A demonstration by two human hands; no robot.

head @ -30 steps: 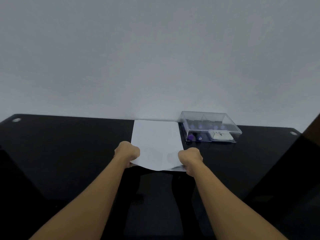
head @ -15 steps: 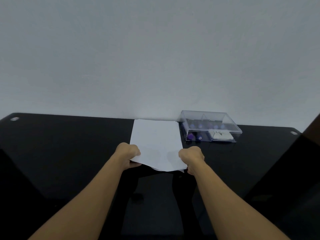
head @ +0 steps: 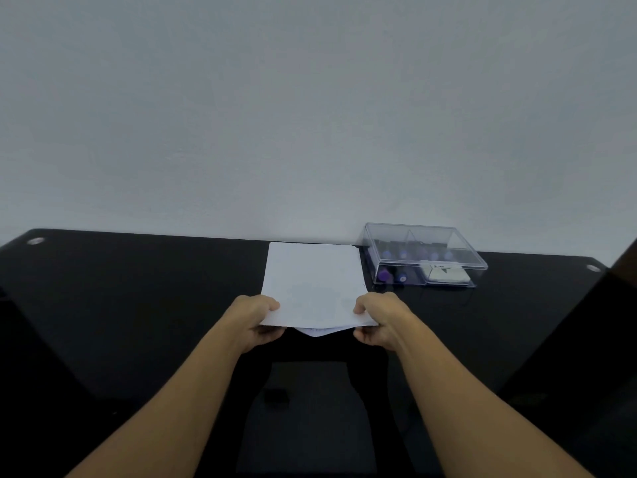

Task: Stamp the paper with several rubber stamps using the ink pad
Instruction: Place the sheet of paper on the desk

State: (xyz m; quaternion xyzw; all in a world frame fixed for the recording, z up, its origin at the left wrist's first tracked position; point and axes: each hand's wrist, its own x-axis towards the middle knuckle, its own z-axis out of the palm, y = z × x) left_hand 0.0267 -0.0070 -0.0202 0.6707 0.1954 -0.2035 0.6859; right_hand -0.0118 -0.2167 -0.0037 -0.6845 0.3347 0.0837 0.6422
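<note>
My left hand (head: pixel 256 317) and right hand (head: pixel 379 319) each pinch a near corner of the paper (head: pixel 313 277), thumbs on top and fingers curled beneath. The near edge is lifted a little off the counter (head: pixel 138 305), and a second white edge sags below it. Whether that is a fold or another sheet I cannot tell.

The paper lies just left of the box (head: pixel 413 238), its long axis running from me toward the wall. Its far right corner is close beside the box.

The box is clear and its lid looks closed. Inside are purple-topped stamps (head: pixel 384 276) toward the paper side and a white ink pad (head: pixel 446 273) on the side away from the paper.

My right hand is much the nearer to the box, which sits beyond it and slightly right. I judge that hand should open the lid once the paper lies flat.
</note>
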